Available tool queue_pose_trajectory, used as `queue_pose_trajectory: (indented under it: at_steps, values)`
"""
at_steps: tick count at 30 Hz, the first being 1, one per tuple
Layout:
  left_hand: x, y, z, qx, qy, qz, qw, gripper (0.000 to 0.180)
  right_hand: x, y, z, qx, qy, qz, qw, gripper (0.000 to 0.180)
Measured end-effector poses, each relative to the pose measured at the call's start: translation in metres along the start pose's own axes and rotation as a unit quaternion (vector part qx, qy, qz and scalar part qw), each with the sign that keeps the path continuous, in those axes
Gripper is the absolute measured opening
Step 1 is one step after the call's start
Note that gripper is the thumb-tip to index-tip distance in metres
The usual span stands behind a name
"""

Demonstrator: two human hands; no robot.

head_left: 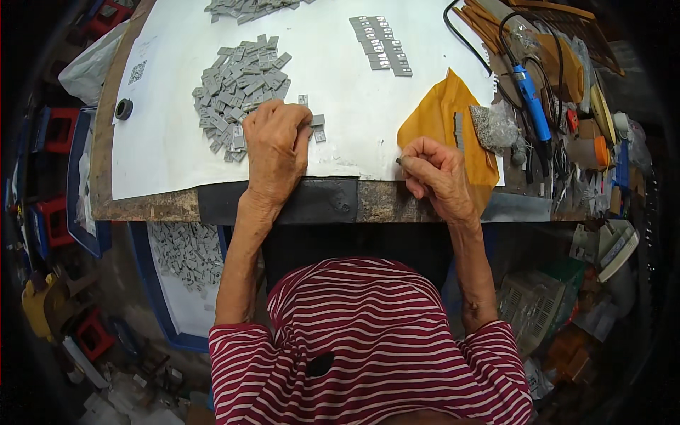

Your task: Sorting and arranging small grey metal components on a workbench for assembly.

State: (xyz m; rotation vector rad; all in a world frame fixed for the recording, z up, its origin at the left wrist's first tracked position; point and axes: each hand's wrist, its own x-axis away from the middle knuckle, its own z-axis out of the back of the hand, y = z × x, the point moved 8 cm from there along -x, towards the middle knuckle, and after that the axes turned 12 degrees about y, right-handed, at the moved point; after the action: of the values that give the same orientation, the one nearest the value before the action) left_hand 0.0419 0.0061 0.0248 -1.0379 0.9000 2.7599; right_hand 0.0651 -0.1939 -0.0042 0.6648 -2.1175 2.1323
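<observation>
A heap of small flat grey plastic pieces [237, 81] lies on the white sheet [340, 138]. My left hand [276, 142] rests at the heap's near right side, its fingers bent down and drawn together. Whatever is under those fingertips is hidden, and a few loose grey pieces [319, 120] lie just beside them. At the table's front edge, my right hand [435, 173] pinches a small dark grey piece [399, 161] between thumb and forefinger. Beneath that hand is a yellow-orange sheet [428, 117], with a row of thin grey pieces [458, 131] on it.
Grey pieces stand in neat rows [381, 46] farther back. On the right are a blue-handled corded tool [531, 103], a clear bag of tiny metal parts [491, 127] and clutter. A black ring [124, 109] sits at left. Below the table, a blue tray [166, 312] holds more pieces.
</observation>
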Motion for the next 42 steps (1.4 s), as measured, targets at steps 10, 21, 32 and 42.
queue_pose_trajectory:
  at_steps: [10,21,32,42]
  values:
    - [-0.004,0.016,-0.011,0.235,-0.027,0.142,0.961,0.026,0.001,-0.014,0.001,0.044,0.027,0.03,0.998,0.008]
    - [0.005,0.05,-0.05,0.448,-0.132,0.262,0.844,0.022,0.004,-0.031,-0.001,0.071,0.031,0.124,0.989,0.007]
    - [0.041,0.055,-0.091,0.646,-0.065,0.518,0.557,0.024,0.003,-0.01,0.012,-0.046,0.072,0.1,0.991,0.009]
    - [0.041,0.055,-0.09,0.599,-0.046,0.532,0.596,0.021,0.004,-0.012,0.01,-0.008,0.066,0.113,0.991,0.009]
